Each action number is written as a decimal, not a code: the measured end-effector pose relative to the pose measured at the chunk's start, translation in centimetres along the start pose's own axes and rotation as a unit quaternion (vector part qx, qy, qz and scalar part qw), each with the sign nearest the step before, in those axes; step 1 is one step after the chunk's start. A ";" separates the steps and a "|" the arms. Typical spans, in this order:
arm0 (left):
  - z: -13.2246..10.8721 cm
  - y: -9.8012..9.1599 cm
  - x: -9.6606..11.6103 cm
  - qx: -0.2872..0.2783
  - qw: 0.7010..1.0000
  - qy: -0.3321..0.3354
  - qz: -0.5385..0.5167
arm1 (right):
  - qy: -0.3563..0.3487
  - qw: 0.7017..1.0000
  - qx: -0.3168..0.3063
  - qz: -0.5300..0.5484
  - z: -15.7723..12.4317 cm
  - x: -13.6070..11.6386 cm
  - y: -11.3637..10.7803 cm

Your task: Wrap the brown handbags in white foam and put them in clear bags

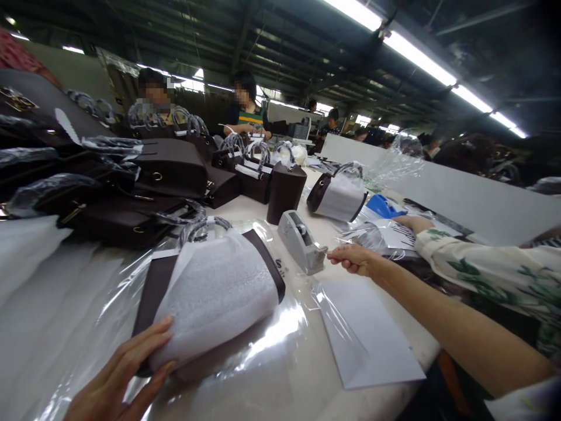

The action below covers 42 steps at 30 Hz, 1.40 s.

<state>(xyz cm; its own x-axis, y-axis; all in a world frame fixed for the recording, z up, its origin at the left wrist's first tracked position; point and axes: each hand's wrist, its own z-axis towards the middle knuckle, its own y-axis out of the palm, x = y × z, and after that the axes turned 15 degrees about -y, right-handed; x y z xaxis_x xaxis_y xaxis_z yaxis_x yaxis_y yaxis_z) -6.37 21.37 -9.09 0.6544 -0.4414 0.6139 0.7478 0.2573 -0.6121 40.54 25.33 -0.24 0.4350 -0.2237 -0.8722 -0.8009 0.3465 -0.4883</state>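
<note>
A dark brown handbag lies tilted on clear plastic in front of me, with white tissue paper wrapped over its front and film round its handles. My left hand lies against the paper at the bag's near lower corner, fingers stretched out and thumb apart. Beyond the bag stands a grey tape dispenser. My right hand is at the dispenser's cutting end, finger and thumb pinched on the end of the tape; the tape itself is hard to make out.
Dark handbags are piled at the left and back. White sheets lie at left; a white board lies right of the bag. Another paper-wrapped bag and a blue dispenser stand farther back. A co-worker's sleeve reaches in from the right.
</note>
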 end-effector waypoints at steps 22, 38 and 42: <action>-0.2 -2.0 3.2 -0.066 0.997 0.025 -0.012 | -0.066 0.923 -0.260 0.276 -19.4 -8.3 16.0; -0.3 -2.0 2.7 -0.062 0.990 0.106 0.069 | -0.017 0.941 -0.197 0.275 -20.6 -8.6 21.7; -0.1 -2.2 3.2 -0.062 0.991 0.103 0.056 | 0.024 0.939 -0.136 0.316 -21.8 -8.3 22.2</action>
<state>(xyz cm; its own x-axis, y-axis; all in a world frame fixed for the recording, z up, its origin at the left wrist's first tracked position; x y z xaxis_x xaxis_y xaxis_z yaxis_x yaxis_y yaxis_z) -5.95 19.29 -5.79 0.6866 -0.5854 0.4311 0.6437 0.2138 -0.7349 10.18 15.05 -3.24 -0.1761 -0.0946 -0.9798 -0.9710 0.1803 0.1571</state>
